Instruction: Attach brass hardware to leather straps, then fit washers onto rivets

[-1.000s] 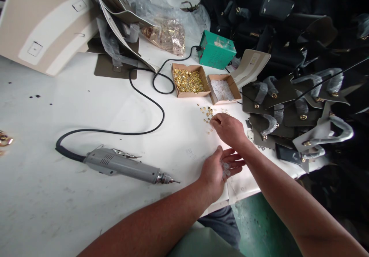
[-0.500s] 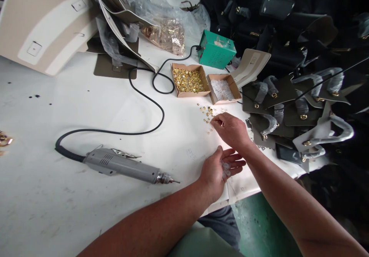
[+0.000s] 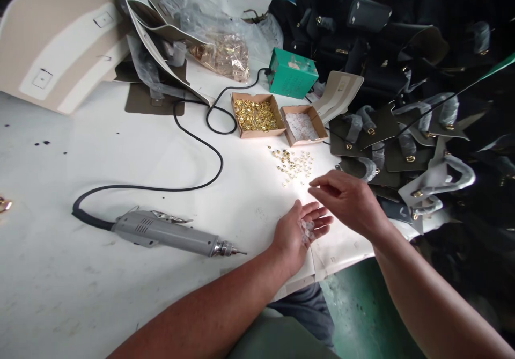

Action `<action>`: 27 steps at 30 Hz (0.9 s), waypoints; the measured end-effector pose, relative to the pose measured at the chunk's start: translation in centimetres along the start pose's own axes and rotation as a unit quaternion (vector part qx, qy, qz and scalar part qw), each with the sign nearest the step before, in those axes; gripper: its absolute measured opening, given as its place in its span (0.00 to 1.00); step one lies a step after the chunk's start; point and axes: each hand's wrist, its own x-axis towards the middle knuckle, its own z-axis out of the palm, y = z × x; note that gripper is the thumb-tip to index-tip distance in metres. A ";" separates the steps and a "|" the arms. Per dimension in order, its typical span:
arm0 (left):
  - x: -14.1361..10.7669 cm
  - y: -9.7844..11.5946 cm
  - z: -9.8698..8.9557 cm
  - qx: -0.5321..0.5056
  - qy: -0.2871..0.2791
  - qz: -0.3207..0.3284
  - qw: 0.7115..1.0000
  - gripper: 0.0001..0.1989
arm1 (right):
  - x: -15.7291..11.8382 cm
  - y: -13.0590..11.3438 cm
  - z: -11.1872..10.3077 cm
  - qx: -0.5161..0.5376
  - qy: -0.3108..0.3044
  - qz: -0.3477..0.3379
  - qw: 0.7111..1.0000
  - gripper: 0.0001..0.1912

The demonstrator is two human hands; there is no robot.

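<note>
My left hand (image 3: 292,238) is palm up above the table's front edge, fingers stretched out. Several small clear plastic washers (image 3: 308,230) lie in its palm. My right hand (image 3: 346,200) hovers just beyond and to the right of the left fingers. Its thumb and index finger point left, their tips close together but slightly apart, and I see nothing between them. Beyond the hands, small gold metal pieces (image 3: 286,158) and pale, clear-looking pieces (image 3: 303,163) are scattered on the white table (image 3: 241,187).
A grey electric screwdriver (image 3: 164,233) lies on the left, its black cord (image 3: 193,188) looping toward a green box (image 3: 293,74). Behind the scattered pieces stand cardboard trays of gold pieces (image 3: 240,128) and clear washers (image 3: 295,143). Bag panels with wrapped handles (image 3: 392,158) crowd the right.
My right hand has moved back and right, away from the scattered pieces, which now show more fully. My left hand still bears the washers. The view has shifted slightly.
</note>
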 end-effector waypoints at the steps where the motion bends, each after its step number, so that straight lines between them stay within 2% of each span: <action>1: 0.0 0.0 0.0 0.000 -0.001 0.007 1.000 0.23 | -1.2 0.1 -0.4 0.006 -0.033 -0.013 0.999 0.05; 4: 0.2 -0.3 -0.1 -0.007 0.023 0.017 1.000 0.21 | -4.1 0.8 -0.3 0.016 -0.104 -0.044 0.993 0.07; 8: 0.3 -0.5 -0.2 -0.009 0.038 0.012 0.999 0.19 | -5.7 1.7 1.1 -0.011 -0.082 -0.062 0.995 0.06; 14: 0.5 -0.4 -0.4 -0.018 0.015 0.020 1.000 0.18 | -5.4 1.3 1.4 -0.053 -0.072 -0.117 0.989 0.06; 18: 0.5 -0.4 -0.3 -0.015 0.036 0.021 0.999 0.19 | -5.1 1.0 1.1 -0.052 -0.069 -0.161 0.983 0.07; 27: 0.6 -0.2 -0.3 -0.030 0.014 0.015 0.999 0.19 | -4.8 0.3 0.4 -0.030 -0.130 -0.150 0.980 0.10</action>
